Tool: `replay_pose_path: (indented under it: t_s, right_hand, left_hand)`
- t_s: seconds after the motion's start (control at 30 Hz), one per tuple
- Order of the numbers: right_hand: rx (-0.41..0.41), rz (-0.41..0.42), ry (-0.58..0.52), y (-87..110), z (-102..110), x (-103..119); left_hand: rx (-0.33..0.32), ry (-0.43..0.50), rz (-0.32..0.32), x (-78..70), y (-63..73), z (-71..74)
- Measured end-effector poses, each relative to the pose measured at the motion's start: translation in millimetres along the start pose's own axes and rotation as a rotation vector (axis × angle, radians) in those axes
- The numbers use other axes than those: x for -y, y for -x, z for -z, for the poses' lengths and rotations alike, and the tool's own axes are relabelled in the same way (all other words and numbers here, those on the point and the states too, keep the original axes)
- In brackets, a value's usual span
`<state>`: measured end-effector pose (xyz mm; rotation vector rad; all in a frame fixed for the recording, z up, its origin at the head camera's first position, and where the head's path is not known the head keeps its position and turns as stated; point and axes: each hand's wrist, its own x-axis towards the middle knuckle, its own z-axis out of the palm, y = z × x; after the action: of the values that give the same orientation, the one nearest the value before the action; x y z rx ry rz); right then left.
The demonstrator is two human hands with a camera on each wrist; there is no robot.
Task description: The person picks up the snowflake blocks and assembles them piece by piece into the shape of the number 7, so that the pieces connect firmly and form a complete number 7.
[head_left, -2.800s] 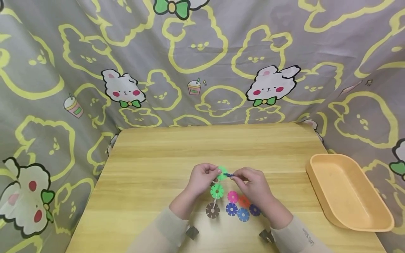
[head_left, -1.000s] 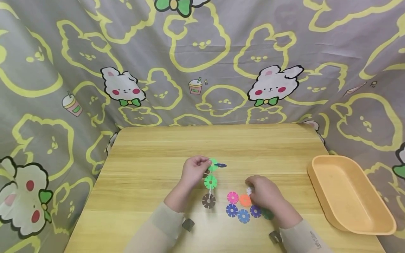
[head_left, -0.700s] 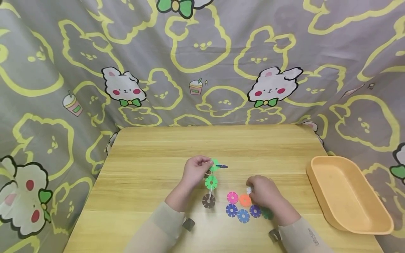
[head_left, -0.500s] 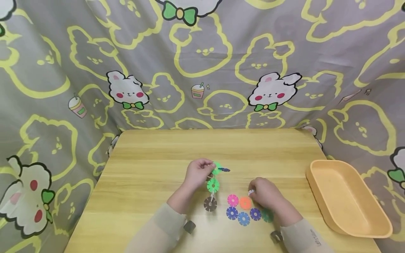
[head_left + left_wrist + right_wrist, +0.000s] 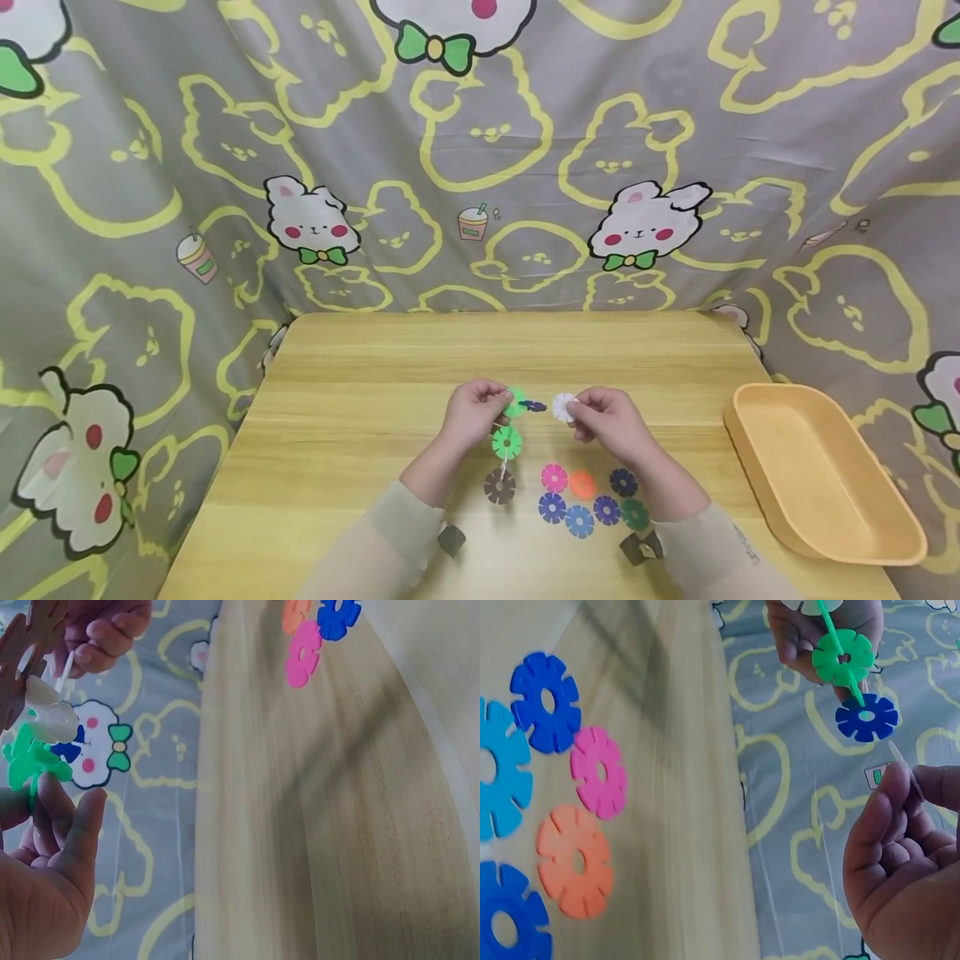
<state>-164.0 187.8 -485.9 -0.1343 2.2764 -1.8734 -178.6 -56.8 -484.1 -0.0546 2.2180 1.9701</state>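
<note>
My left hand (image 5: 474, 415) pinches the upper green notched disc (image 5: 513, 402) of a chain of interlocking plastic discs, raised over the table. From it a dark blue disc (image 5: 535, 407) juts to the right, seen nearly flat-on in the right wrist view. Below hang another green disc (image 5: 507, 443) and a brown disc (image 5: 499, 487), with a pale disc edge-on between them. Between thumb and forefinger, my right hand (image 5: 613, 425) holds a white disc (image 5: 562, 407). In the right wrist view its edge is close beside the blue disc (image 5: 866, 718), with a small gap.
Loose discs lie on the wooden table (image 5: 360, 375) in front of the right forearm: pink (image 5: 554, 478), orange (image 5: 582, 484), green (image 5: 634, 513) and several blue ones (image 5: 580, 522). An orange-yellow bin (image 5: 817, 467) stands at the right edge. A patterned curtain (image 5: 420, 275) closes the back.
The right hand let go of the dark blue disc, now joined to the upper green one, picked up a white disc among the loose pieces and brought it up and left towards the chain.
</note>
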Motion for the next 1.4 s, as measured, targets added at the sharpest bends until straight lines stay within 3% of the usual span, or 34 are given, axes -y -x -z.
replay_pose_path:
  t_s: [0.23, 1.13, 1.27, 1.4]
  right_hand:
    - [-0.003, -0.045, -0.036, 0.7, -8, -1]
    - [-0.067, -0.069, -0.139, -1.4, -16, 1]
    - [-0.077, -0.086, -0.147, -0.7, -17, 3]
    - [-0.087, -0.105, -0.149, -1.1, -19, 4]
  left_hand:
    - [-0.003, -0.013, -0.008, 2.8, -0.8, 1.2]
    - [-0.020, -0.036, -0.068, 0.3, 0.3, -6.8]
    - [-0.015, -0.046, -0.109, 2.3, 2.1, -10.7]
    - [0.001, -0.125, -0.165, 2.8, 4.7, -14.1]
